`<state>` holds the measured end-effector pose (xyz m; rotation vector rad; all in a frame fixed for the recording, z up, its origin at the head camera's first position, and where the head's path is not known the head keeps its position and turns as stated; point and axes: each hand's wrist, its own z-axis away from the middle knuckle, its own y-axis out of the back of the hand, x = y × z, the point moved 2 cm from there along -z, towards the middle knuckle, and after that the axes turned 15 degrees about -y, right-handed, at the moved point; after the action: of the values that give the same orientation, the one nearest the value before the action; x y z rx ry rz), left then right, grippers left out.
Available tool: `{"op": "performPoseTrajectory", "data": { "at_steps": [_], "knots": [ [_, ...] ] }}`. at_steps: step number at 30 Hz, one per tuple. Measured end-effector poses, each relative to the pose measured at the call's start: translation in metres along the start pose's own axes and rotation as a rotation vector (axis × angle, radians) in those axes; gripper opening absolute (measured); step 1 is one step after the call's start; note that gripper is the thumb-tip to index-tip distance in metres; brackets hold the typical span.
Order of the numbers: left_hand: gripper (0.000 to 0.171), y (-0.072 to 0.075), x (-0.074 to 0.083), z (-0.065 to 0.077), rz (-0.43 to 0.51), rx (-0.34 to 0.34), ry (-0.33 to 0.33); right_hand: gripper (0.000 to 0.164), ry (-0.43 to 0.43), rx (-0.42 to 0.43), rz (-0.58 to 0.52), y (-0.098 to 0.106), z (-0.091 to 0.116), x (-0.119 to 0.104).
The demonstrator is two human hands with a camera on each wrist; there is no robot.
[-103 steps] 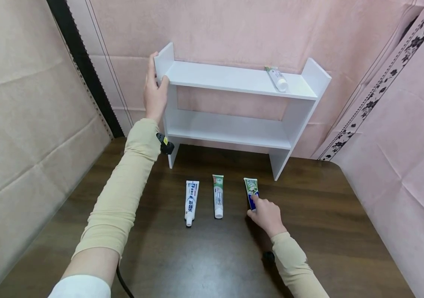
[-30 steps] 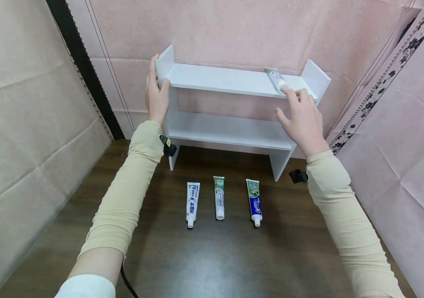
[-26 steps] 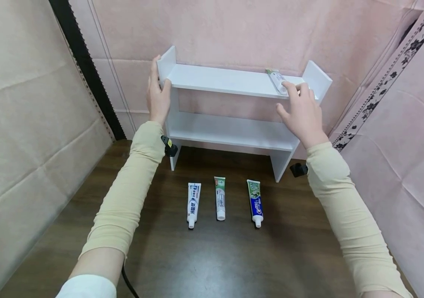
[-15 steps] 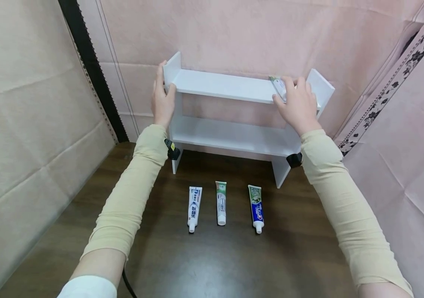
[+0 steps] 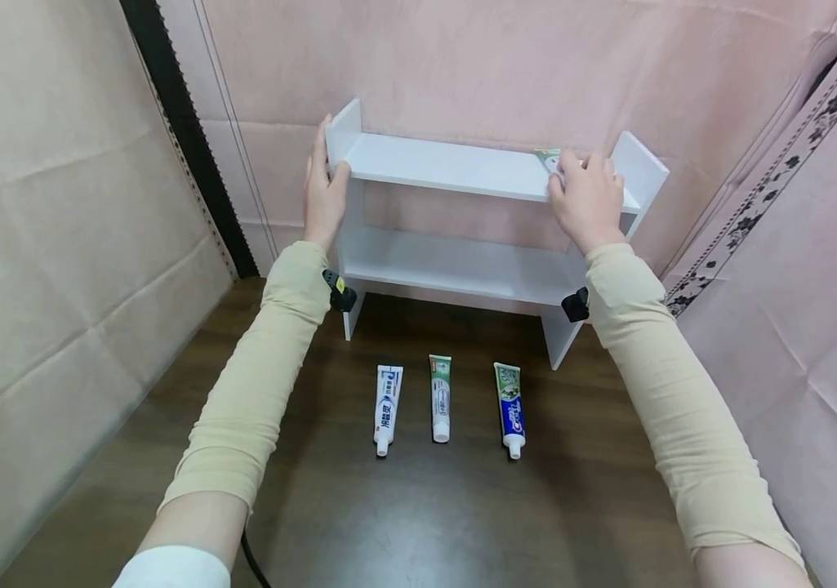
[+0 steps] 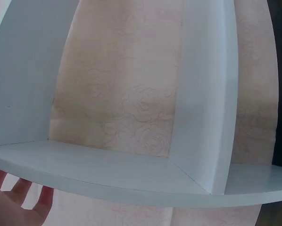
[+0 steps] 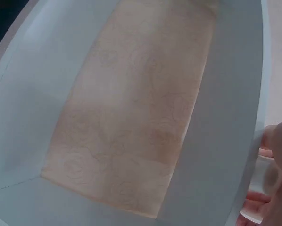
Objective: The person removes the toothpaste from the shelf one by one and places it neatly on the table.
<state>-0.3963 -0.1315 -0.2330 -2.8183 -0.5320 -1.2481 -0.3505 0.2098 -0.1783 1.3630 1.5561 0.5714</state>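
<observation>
A white two-tier shelf (image 5: 455, 167) stands at the back of the table. My left hand (image 5: 325, 200) grips its left side panel near the top, thumb in front; several of its fingertips (image 6: 45, 200) show beyond the panel edge in the left wrist view. On the top board's right end, my right hand (image 5: 589, 200) has its fingers around a toothpaste tube (image 5: 548, 158). Only the tube's green and white flat end shows in the head view; the hand hides the rest. The tube's white cap end (image 7: 261, 176) appears between the fingers in the right wrist view.
On the brown table (image 5: 418, 523) in front of the shelf lie a white and blue toothpaste tube (image 5: 387, 404), a green and white tube (image 5: 441, 398) and a green and blue tube (image 5: 510, 408), caps toward me. Pink cloth (image 5: 477, 65) hangs close behind the shelf.
My right hand has gone from the green and blue tube on the table up to the top board, where its fingers have closed around the toothpaste tube. My left hand keeps its grip.
</observation>
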Motion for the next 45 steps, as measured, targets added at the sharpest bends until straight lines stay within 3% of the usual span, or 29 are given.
{"op": "performPoseTrajectory", "data": {
  "at_steps": [7,16,22,36,45],
  "knots": [
    [0.061,0.001,0.002,-0.010,0.041,-0.057,0.042,0.023,0.023,0.054,0.007,0.011,0.004,-0.003],
    [0.060,0.003,0.015,0.005,0.087,-0.063,0.114,0.027,0.026,0.018,0.096,0.015,0.021,-0.001],
    [0.060,0.004,0.028,0.013,0.109,-0.022,0.119,0.025,0.069,0.055,0.102,0.016,0.033,0.003],
    [0.057,0.002,0.023,0.012,0.094,-0.013,0.141,0.025,0.110,0.125,0.087,0.015,0.046,0.009],
    [0.059,0.002,0.029,0.015,0.097,0.006,0.105,0.023,0.105,0.144,0.068,0.013,0.055,0.012]
  ]
}}
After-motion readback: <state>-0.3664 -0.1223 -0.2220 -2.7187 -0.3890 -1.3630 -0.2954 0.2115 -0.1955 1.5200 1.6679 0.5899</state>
